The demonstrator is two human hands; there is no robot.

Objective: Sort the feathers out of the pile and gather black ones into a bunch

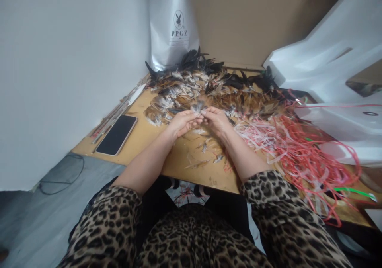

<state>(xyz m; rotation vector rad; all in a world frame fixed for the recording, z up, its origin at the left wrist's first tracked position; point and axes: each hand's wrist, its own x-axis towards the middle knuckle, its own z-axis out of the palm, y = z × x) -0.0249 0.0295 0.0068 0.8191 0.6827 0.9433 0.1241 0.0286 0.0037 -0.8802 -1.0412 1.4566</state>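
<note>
Both hands meet over the middle of the table, pinching a small fluffy feather between them. My left hand grips it from the left with closed fingers. From the other side my right hand has thumb and index finger pressed on its base. Right behind the hands spreads a heap of brown, white and black feathers. Several small loose feathers lie on the tabletop just below the hands.
A phone lies at the left, with thin sticks along the wall. Red and white plastic strips are piled at the right. A silver bag stands behind the feathers. White sheet-like material rises at the right.
</note>
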